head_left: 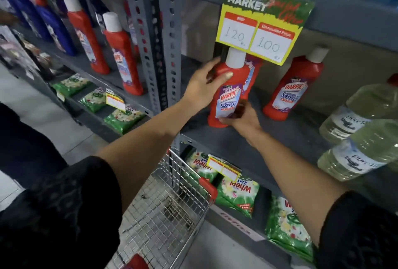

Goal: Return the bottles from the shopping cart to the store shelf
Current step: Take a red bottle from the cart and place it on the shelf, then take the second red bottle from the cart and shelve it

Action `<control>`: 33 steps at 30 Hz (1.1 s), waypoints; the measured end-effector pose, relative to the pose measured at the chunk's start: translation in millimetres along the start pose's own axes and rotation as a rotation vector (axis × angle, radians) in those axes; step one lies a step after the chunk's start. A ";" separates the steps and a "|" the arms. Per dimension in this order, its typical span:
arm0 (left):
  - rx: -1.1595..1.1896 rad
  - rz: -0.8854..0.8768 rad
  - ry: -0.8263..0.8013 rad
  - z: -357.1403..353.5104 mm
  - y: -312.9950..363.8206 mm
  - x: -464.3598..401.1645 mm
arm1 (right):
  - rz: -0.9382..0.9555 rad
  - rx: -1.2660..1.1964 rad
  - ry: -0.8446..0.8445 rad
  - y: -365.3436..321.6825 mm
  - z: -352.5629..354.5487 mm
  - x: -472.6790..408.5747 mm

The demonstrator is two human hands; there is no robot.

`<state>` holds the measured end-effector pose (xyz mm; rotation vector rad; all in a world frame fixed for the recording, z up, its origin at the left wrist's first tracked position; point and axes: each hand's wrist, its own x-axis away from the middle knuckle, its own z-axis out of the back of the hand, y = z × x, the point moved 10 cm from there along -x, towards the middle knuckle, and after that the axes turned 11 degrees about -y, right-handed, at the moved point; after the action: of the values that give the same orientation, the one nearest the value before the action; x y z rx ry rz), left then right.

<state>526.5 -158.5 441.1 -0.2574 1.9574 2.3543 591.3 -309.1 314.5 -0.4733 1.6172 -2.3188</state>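
Note:
A red Harpic bottle (228, 87) with a white cap stands at the front of the grey shelf (286, 139). My left hand (202, 87) grips its upper body from the left. My right hand (243, 118) holds its base and label from the right. A second red bottle (253, 74) stands right behind it, mostly hidden. Another red Harpic bottle (290, 89) leans further right on the same shelf. The wire shopping cart (163, 210) sits below my arms, and the visible part of its basket holds no bottles.
A yellow and green price sign (260, 29) hangs just above the held bottle. Clear bottles of pale liquid (361, 128) lie at the right. Red bottles (120, 53) and blue bottles (53, 25) fill the left bay. Green detergent packs (237, 193) lie on the lower shelf.

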 end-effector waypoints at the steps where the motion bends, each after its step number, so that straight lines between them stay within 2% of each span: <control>1: 0.007 -0.010 0.022 5.0 -2.4 10.4 | 0.015 -0.007 0.074 0.7 4.9 7.2; 5: -0.174 -0.141 -0.037 8.8 -15.0 74.5 | 0.207 0.164 0.338 -14.9 15.6 69.1; 9: -0.355 -0.177 0.027 32.7 -52.1 155.9 | 0.405 0.405 0.297 -23.7 -27.5 137.2; 11: -0.386 -0.088 0.090 62.1 -86.5 200.8 | 0.441 0.490 0.156 -16.8 -69.0 151.7; 13: -0.462 0.084 0.161 101.9 -135.4 255.3 | 0.416 0.571 -0.030 -2.2 -123.3 157.4; 15: -0.528 0.264 0.143 130.9 -189.6 316.3 | 0.376 0.673 -0.217 19.2 -182.9 160.5; 18: -0.601 0.651 -0.034 151.7 -280.3 412.5 | 0.205 0.780 -0.588 76.1 -278.9 168.0; 21: -0.457 1.104 -0.279 139.5 -355.1 519.2 | -0.111 0.966 -1.042 159.0 -367.9 201.9; 23: -0.437 1.270 -0.496 115.5 -378.8 568.0 | -0.300 1.010 -1.255 202.4 -408.4 229.9; 25: -0.527 1.310 -0.647 96.2 -388.5 588.3 | -0.372 1.045 -1.401 224.9 -443.6 256.4; 26: -0.546 1.311 -0.653 90.8 -391.4 590.8 | -0.365 1.065 -1.452 232.1 -459.7 267.7; 31: -0.491 1.254 -0.497 104.5 -398.6 586.3 | -0.434 1.003 -1.547 251.0 -501.7 301.0; 33: -0.507 1.219 -0.426 122.8 -392.8 576.7 | -0.385 1.023 -1.565 247.3 -501.0 299.2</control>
<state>11.5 4.4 -17.5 1.7093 1.3770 3.0369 120.4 -86.9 -46.8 -1.6820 -0.3705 -1.5759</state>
